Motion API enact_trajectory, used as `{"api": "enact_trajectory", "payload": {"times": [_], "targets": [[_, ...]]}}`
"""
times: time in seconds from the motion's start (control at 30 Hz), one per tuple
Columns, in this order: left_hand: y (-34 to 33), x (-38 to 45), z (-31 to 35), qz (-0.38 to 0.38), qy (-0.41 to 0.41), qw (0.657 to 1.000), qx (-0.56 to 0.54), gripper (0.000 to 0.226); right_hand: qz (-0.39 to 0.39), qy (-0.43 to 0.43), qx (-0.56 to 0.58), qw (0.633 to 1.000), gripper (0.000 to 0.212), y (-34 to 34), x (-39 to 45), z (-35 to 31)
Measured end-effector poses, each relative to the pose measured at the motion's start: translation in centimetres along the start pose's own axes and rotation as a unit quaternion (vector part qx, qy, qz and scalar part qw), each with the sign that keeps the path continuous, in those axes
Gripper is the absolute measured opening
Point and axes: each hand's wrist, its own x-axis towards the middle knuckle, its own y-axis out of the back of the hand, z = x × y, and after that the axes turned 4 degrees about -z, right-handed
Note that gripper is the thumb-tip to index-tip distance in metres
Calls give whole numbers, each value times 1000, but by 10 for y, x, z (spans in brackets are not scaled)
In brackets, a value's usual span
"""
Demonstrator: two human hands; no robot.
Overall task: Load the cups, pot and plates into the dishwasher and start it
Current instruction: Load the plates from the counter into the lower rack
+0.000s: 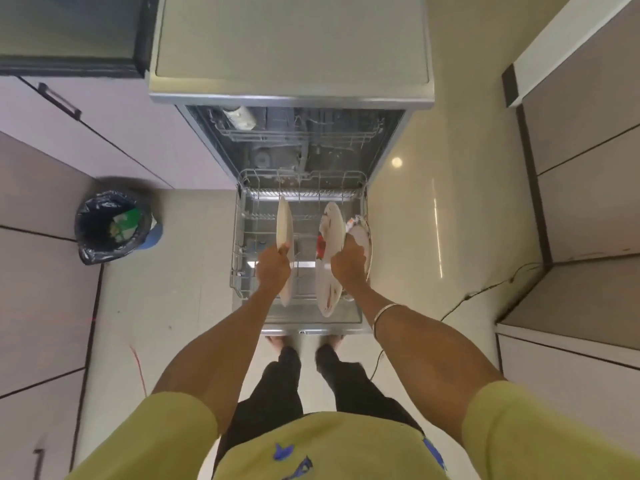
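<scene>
yellow tee [322, 445] w/ blue print, black trousers [277, 386], bangle [382, 315], barefoot

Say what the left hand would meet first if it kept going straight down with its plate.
Probably the lower rack: the left hand holds a plain plate edge-on above it. Depth is unclear.

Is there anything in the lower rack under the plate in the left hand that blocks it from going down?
Nothing visible: the plate in the left hand hangs edge-down over bare wires of the lower rack.

1 head camera looks steeply down, close over the open dishwasher [301, 140].
</scene>
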Motion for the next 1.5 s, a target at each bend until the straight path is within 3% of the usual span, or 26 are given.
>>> {"api": "enact_trajectory", "payload": {"times": [0.4, 0.73, 1.03, 1.17, 1.27, 1.4, 1.5], "targets": [[-74, 64, -43, -21, -4, 1000, -8, 33, 12, 2, -10, 1000, 51, -65, 72, 46], [-103, 90, -82, -31, -2, 999, -13, 28, 18, 3, 97, 995, 45, -117, 107, 65], [-122, 105, -111, -33, -7, 999, -2, 30, -8, -74, 4, 997, 65, -148, 139, 80], [-128, 106, -110, -43, -11, 999, -11, 32, -13, -109, -29, 993, 59, -161, 147, 81], [-129, 103, -113, -51, -6, 998, -22, 35, 12, -112, -28, 993, 60, -165, 143, 78], [-127, 95, -116, -60, -9, 998, -17, 44, 49, -85, 12, 995, 78, -163, 135, 77], [-120, 88, -114, -62, -4, 998, -17, 43, 35, -69, 3, 997, 72, -159, 126, 72]]}}
